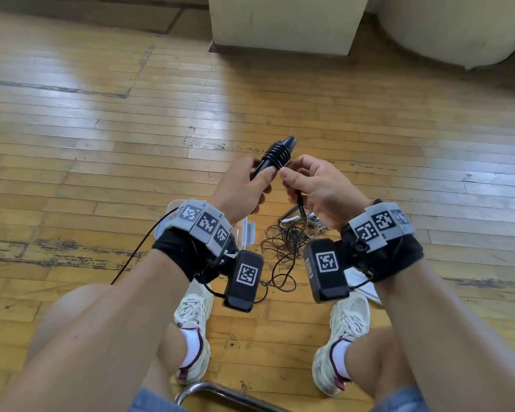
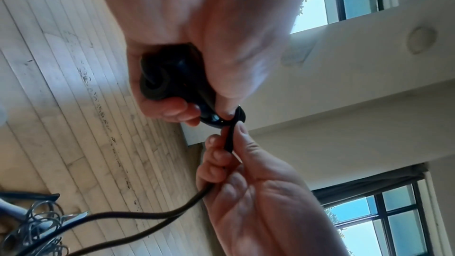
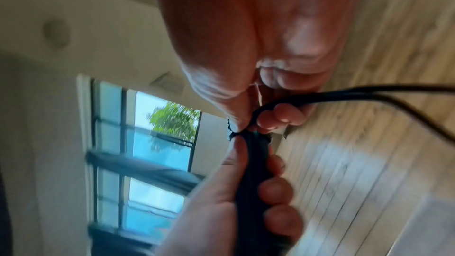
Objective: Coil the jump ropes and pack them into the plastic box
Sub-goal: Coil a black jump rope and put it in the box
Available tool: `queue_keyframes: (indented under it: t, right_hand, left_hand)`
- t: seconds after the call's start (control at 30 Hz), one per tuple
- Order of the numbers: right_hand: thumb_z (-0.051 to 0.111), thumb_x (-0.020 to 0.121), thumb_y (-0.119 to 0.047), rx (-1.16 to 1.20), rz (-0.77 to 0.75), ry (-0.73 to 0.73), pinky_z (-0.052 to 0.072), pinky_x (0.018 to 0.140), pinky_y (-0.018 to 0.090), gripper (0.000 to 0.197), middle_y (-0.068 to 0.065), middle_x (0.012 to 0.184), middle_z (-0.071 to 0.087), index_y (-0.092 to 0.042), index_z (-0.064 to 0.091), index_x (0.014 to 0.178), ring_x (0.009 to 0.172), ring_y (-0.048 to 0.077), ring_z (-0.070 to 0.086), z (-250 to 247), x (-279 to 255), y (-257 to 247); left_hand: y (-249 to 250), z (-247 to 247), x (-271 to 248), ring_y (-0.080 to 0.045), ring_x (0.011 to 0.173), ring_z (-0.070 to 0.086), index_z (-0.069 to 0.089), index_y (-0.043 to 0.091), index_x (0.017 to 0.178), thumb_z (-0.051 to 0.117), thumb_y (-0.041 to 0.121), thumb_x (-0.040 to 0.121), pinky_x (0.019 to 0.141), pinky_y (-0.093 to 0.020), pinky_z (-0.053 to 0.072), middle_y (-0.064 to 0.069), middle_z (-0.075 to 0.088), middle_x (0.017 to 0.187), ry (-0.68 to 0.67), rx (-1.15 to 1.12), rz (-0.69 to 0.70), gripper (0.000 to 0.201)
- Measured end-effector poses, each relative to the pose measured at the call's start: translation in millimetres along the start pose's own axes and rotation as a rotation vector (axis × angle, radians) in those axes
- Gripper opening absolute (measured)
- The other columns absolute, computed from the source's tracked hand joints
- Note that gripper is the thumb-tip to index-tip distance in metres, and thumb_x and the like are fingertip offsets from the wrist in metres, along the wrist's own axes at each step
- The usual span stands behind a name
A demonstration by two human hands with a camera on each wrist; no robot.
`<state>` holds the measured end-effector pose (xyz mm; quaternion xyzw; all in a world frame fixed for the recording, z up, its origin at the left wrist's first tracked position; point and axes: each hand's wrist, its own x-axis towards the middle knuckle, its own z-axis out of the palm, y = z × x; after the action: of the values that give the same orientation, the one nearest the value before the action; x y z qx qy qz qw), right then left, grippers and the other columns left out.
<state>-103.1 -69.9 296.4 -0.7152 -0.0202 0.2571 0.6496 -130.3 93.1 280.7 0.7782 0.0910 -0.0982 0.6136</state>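
Observation:
My left hand [image 1: 257, 176] grips a black jump rope handle [image 1: 277, 156], held up over the floor, with several turns of thin rope wound round its upper part. My right hand [image 1: 287, 175] pinches the black rope [image 2: 227, 139] right beside the handle. From the right hand the rope [image 3: 369, 94] hangs down to a loose tangled pile of ropes [image 1: 289, 237] on the floor. In the left wrist view the left hand [image 2: 187, 112] wraps the handle's butt end [image 2: 169, 77]. A clear plastic box [image 1: 248, 231] lies on the floor, mostly hidden under my left wrist.
A white handle [image 1: 290, 220] lies in the rope pile. My two white shoes [image 1: 194, 316] stand either side of the pile, with a chair's metal rail [image 1: 220, 394] below. A cream pillar base [image 1: 283, 25] and a rounded cream body [image 1: 458, 28] stand far ahead on the wooden floor.

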Motion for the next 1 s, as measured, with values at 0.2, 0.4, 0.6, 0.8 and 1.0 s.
queue_keyframes:
  t: [0.2,0.4,0.6,0.8,1.0]
  right_hand:
    - [0.056,0.100,-0.017,0.045,0.072,-0.100,0.050,0.056,0.023,0.018,0.004,0.074,0.063,-0.004,0.053,0.113,0.061,0.013,0.056,-6.0,-0.1,-2.5]
    - [0.067,0.093,-0.029,-0.058,-0.043,0.030,0.035,0.046,0.023,0.031,0.003,0.068,0.063,-0.007,0.051,0.109,0.050,0.011,0.045,-5.0,7.2,3.2]
    - [0.066,0.095,-0.029,-0.082,-0.146,0.065,0.035,0.048,0.017,0.051,-0.017,0.064,0.064,-0.013,0.047,0.140,0.047,0.000,0.046,-0.3,13.1,5.3]
    - [0.064,0.097,-0.031,-0.285,-0.291,0.157,0.055,0.080,0.026,0.038,0.000,0.089,0.074,-0.010,0.057,0.129,0.079,0.004,0.071,0.1,11.3,8.1]
    - [0.060,0.100,-0.023,-0.191,-0.303,0.122,0.049,0.063,0.012,0.040,0.001,0.092,0.071,-0.005,0.051,0.135,0.065,-0.004,0.066,0.8,7.9,4.4]
  left_hand:
    - [4.7,-1.2,-5.1,-0.014,0.060,0.054,0.056,0.004,0.113,0.050,0.023,0.105,0.050,-0.028,0.045,-0.007,0.062,0.081,-0.053,-0.088,-0.005,0.021]
    - [13.5,-2.4,-12.3,-0.010,0.054,0.049,0.055,0.004,0.109,0.041,0.029,0.108,0.044,-0.019,0.041,-0.008,0.057,0.078,-0.164,-0.408,-0.099,0.029]
    - [17.3,-5.2,-12.0,-0.005,0.049,0.038,0.053,0.005,0.121,0.038,0.038,0.108,0.038,-0.013,0.031,-0.003,0.052,0.071,-0.209,-0.629,-0.221,0.038]
    - [15.3,-6.8,-11.7,-0.003,0.045,0.034,0.053,0.003,0.115,0.038,0.046,0.106,0.035,-0.012,0.028,-0.001,0.049,0.068,-0.232,-0.586,-0.248,0.046]
    - [15.2,-7.4,-11.5,-0.006,0.048,0.037,0.053,0.004,0.116,0.030,0.053,0.106,0.038,-0.016,0.032,-0.002,0.049,0.070,-0.298,-0.654,-0.222,0.055]
